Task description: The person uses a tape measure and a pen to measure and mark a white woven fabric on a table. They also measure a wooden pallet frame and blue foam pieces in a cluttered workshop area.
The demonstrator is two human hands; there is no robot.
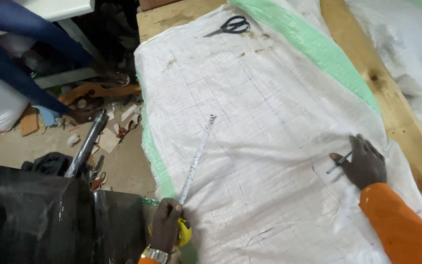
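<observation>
Woven white sack [269, 122] on wooden bench, left hand [167, 225] gripping yellow tape measure [183, 233], right hand [365, 164] pinching slim pen [339, 163]

A wooden bench [367, 58] carries a white woven sheet [269, 122] with green edges, spread flat over most of it. Black scissors [230, 26] lie on the sheet's far end. A tape [197, 159] stretches across its left part.

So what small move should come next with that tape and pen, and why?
Probably lower the tape blade flat onto the white woven sheet. The left hand holds the yellow tape case with the blade lifted, while the right hand rests a pen on the sheet.
</observation>
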